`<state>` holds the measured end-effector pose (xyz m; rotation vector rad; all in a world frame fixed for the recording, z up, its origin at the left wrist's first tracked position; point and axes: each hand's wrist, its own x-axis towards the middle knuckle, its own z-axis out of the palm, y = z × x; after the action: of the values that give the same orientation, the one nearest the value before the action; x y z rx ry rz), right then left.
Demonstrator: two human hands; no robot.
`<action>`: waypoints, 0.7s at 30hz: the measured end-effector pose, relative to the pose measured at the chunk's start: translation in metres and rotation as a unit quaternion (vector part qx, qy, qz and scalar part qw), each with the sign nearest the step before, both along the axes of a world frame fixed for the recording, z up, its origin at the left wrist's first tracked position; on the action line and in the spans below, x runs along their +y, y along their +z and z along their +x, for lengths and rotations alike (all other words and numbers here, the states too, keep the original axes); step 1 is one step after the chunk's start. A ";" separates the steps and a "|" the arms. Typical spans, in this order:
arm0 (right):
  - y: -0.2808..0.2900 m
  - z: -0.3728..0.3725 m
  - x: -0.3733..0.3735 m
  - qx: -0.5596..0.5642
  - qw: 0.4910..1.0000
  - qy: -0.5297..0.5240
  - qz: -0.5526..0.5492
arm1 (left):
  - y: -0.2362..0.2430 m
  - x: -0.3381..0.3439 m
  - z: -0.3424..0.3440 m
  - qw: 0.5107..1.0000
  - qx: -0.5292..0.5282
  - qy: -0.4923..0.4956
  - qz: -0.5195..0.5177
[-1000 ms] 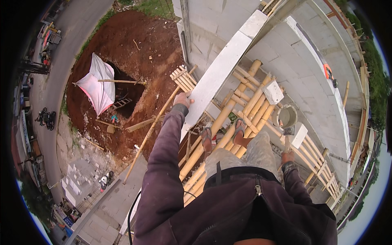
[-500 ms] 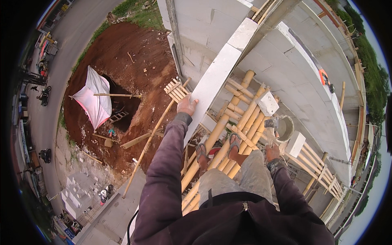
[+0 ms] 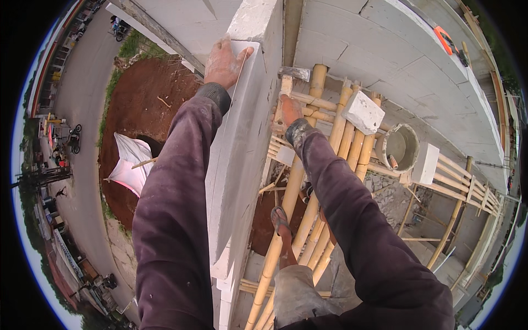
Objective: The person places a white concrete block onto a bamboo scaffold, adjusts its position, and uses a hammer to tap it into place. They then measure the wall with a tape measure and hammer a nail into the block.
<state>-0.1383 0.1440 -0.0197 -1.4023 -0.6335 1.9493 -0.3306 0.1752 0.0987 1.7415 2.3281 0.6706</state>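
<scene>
My left hand [image 3: 223, 63] lies with fingers and thumb spread over the top edge of a white lightweight block [image 3: 234, 143] in the narrow wall before me. My right hand [image 3: 290, 111] is closed round the wooden handle of a hammer [image 3: 295, 73], whose grey metal head points up beside the wall's right face. A gap separates the hammer head from the block. My sandalled foot [image 3: 279, 220] stands on bamboo poles [image 3: 286, 203] right of the wall; the other foot is mostly hidden behind my right arm.
A mortar bucket [image 3: 411, 159] with a tool handle in it stands on the bamboo, between a rough white block [image 3: 363, 112] and another block [image 3: 427, 165]. An orange-handled saw [image 3: 444, 40] rests atop the right wall. Far below at left are red soil, a tarp [image 3: 129, 162] and a road.
My right hand has brought the hammer from beside the bucket up to the wall. My left hand has moved farther along the wall's top. The view has shifted closer to the wall.
</scene>
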 end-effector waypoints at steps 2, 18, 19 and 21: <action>-0.016 -0.019 0.011 0.046 0.998 -0.023 -0.042 | -0.001 0.019 0.000 0.999 0.019 0.017 -0.035; -0.028 -0.042 0.024 0.056 0.994 -0.049 -0.082 | 0.003 0.024 0.012 0.995 0.052 0.065 -0.062; -0.025 -0.041 0.025 0.053 0.996 -0.033 -0.062 | 0.004 0.023 0.012 0.994 0.050 0.068 -0.066; -0.017 -0.040 0.025 0.028 0.998 -0.006 -0.064 | 0.005 0.024 0.014 0.995 0.041 0.066 -0.068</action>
<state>-0.1784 0.1694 -0.0368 -1.4183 -0.4813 2.0432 -0.3170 0.1988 0.1041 1.5974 2.4960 0.4564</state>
